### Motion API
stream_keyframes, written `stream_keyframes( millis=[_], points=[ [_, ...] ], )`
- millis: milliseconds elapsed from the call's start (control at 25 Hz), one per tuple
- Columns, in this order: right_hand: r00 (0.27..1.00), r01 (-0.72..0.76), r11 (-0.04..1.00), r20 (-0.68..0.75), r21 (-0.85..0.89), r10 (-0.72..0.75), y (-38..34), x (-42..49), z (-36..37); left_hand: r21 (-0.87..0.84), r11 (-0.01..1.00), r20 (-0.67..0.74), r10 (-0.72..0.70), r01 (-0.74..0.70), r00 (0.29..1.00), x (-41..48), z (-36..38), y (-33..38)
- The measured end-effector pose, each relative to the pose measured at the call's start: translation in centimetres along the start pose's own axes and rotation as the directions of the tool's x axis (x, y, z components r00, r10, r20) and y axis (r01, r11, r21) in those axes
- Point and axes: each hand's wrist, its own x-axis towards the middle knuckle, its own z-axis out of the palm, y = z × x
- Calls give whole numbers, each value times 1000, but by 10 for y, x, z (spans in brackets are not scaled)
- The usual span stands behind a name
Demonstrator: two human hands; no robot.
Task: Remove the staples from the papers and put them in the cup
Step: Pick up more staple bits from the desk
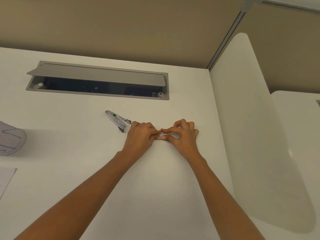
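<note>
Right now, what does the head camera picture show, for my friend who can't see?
The left hand and right hand pinch a small white piece of paper together at a white desk. A silver metal staple tool lies beside the left hand; a grey cup sits far left.

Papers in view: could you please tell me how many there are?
2: a small scrap pinched between left hand and right hand; a sheet cut off at the left edge. More may be out of frame.

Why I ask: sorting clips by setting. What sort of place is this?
Probably an office cubicle workstation: a white desk with a built-in cable hatch, its lid propped open, a tan fabric partition behind, and a curved white side divider.
</note>
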Motion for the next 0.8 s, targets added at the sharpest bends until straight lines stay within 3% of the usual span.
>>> stream_keyframes(
  millis=[200,440,640,720,800],
  points=[
    [997,32,997,-71,-63,-36,-4,2,8,-27,999,8,-20,20,1000,-4,2,2],
    [975,118,984,-171,-130,-139,-7,-4,17,-101,976,13,-194,194,981,-3,-1,10],
    [968,185,956,-125,-229,-217,-9,-3,21,-87,963,35,-252,254,967,1,-3,17],
    [981,143,976,-110,-167,-162,-8,-2,20,-82,960,39,-265,268,963,0,-3,19],
    [996,37,999,-85,25,-35,-8,1,14,-71,957,38,-278,280,960,-2,-3,21]
  ],
)
